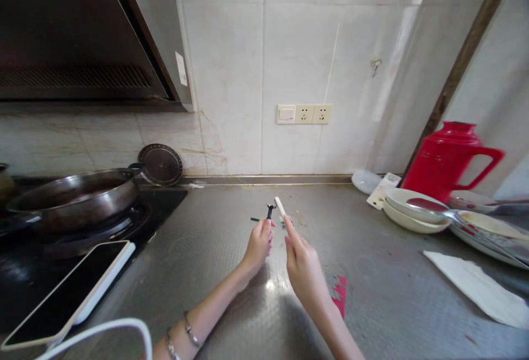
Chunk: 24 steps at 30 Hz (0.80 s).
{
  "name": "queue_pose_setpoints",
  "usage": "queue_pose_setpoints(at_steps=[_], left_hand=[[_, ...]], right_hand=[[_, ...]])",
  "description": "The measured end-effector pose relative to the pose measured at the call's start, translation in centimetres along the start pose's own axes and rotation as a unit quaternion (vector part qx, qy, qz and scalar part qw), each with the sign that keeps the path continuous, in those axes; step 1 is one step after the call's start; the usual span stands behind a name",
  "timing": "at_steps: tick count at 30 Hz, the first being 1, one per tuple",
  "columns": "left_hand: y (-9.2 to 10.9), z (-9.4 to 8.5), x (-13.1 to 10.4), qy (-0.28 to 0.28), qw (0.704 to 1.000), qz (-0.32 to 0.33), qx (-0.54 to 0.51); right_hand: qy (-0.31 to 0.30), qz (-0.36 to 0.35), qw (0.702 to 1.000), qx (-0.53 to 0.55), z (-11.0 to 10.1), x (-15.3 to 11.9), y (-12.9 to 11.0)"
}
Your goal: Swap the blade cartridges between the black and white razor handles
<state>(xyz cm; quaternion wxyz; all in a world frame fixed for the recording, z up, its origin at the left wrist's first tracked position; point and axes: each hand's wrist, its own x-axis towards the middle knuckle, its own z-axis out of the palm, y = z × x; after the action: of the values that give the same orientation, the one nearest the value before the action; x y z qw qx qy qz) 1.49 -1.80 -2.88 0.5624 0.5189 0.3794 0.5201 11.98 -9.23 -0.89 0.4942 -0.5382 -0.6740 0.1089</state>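
My left hand point(259, 243) is closed around a small black tool with a forked head point(270, 211), shaped like a peeler. The tool's head points up and away from me. My right hand point(301, 263) grips a slim white stick-like piece point(280, 205), its index finger stretched along it. Its far end leans toward the black tool's head; whether they touch I cannot tell. On the metal counter point(223, 272) just beyond my left hand lies a short dark green strip point(255, 219). A small greenish piece point(283, 223), partly hidden, is beside my right fingers.
At left, a steel pan point(78, 200) stands on the black stove beneath a range hood point(74, 35), with a phone point(70, 294) in front. At right are stacked bowls point(413, 222), a red thermos jug point(448, 159) and a white paper sheet point(475, 288). A white cable point(111, 324) curves nearby.
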Motion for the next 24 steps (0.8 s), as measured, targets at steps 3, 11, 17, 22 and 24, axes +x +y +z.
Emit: queue_pose_setpoints(at_steps=[3, 11, 17, 22, 24], left_hand=[[-0.1, -0.1, 0.1, -0.001, 1.0, 0.001, -0.001], [-0.6, -0.3, 0.3, -0.008, 1.0, 0.008, 0.014], [-0.6, -0.4, 0.5, -0.015, 1.0, 0.006, -0.004], [-0.4, -0.3, 0.3, -0.022, 1.0, 0.004, -0.012], [-0.2, -0.2, 0.1, -0.027, 0.999, -0.003, -0.02]], right_hand=[[-0.01, 0.01, 1.0, 0.015, 0.4, -0.7, 0.1], [-0.002, 0.0, 1.0, 0.006, -0.2, -0.4, 0.2], [-0.018, -0.001, 1.0, 0.008, 0.6, -1.4, 0.2], [0.014, 0.0, 1.0, 0.014, 0.5, -0.7, 0.3], [0.016, 0.003, 1.0, 0.017, 0.5, -0.6, 0.2]])
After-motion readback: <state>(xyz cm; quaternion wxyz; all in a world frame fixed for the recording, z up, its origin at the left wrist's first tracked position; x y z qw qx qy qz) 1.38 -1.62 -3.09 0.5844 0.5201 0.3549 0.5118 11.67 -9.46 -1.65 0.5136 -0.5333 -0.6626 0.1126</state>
